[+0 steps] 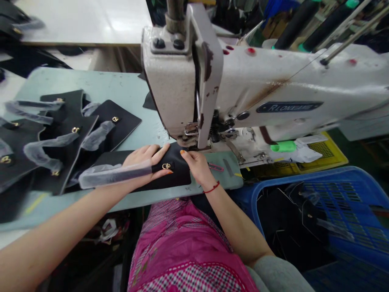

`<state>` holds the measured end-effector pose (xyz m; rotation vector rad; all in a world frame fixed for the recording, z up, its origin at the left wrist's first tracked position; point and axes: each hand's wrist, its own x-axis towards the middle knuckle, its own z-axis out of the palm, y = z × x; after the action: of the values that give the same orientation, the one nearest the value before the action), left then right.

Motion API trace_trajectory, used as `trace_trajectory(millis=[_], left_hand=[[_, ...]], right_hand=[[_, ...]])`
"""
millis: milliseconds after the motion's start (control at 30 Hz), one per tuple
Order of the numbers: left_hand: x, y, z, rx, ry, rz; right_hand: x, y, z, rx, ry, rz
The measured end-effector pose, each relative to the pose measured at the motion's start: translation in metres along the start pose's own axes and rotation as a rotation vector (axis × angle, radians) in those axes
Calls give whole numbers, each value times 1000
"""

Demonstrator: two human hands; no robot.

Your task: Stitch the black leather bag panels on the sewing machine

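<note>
A black bag panel (pixel 180 174) lies under the sewing machine's head, its upper edge close to the presser foot area. It carries a gold ring fitting (pixel 167 166) and a handle (pixel 115 175) wrapped in clear plastic film, which crosses over my left wrist. My left hand (pixel 144 159) rests on the panel with fingers stretched out and thumb apart, below the fitting. With thumb on top, my right hand (pixel 196 164) pinches the panel's right edge; its other fingers are partly hidden. The white sewing machine (pixel 173 77) stands just beyond both hands; its needle cannot be made out.
Several black bag panels (pixel 68 140) with film-wrapped handles cover the left of the pale green table (pixel 121 87). Pink-handled snips (pixel 215 166) lie right of my right hand. A blue basket (pixel 349 178) holding black pieces stands at the right, before a yellow crate (pixel 332 152).
</note>
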<state>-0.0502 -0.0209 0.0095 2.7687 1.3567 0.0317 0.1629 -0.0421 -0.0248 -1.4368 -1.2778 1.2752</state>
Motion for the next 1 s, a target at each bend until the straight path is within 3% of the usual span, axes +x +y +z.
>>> trace_trajectory(millis=[133, 267, 367, 567, 1000], left_hand=[[-2, 18, -9, 59, -28, -91], [0, 24, -14, 140, -47, -113], [2, 24, -16, 163, -47, -104], [3, 23, -19, 172, -49, -79], [10, 18, -24, 140, -76, -97]], right_hand=[[6, -5, -11, 6, -76, 26], [-8, -2, -19, -36, -65, -58], [-32, 16, -22, -86, -71, -112], [-67, 55, -17, 37, -148, 19], [-62, 48, -11, 159, -104, 69]])
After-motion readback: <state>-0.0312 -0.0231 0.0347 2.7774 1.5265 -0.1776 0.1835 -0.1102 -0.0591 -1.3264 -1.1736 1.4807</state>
